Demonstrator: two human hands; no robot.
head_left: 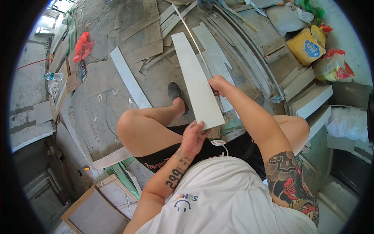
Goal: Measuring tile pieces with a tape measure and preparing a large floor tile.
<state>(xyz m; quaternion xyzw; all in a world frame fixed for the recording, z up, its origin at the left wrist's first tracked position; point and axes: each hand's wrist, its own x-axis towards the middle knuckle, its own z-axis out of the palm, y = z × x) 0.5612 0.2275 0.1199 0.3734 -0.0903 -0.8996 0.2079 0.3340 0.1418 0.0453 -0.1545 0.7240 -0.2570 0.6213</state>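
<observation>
A long white tile strip [196, 80] slants across the middle, in front of my lap. My left hand [194, 133] grips its near end, thumb on the top face. My right hand [221, 85] is closed at its right edge about halfway along. A thin pale rod [187, 30] runs from the top of the view to that hand, partly hidden there; I cannot tell whether the hand touches it. Another pale strip [128, 74] lies on the floor to the left, and further pale strips [209, 46] lie just right of the held one.
Offcuts [141, 28], a long metal rail [269, 70] and stacked tiles [311, 100] surround me. A yellow bag [307, 48] and white sack [283, 19] are at right; a red plastic bag [81, 46] and bottle [54, 76] are at left. A framed panel [89, 218] is lower left.
</observation>
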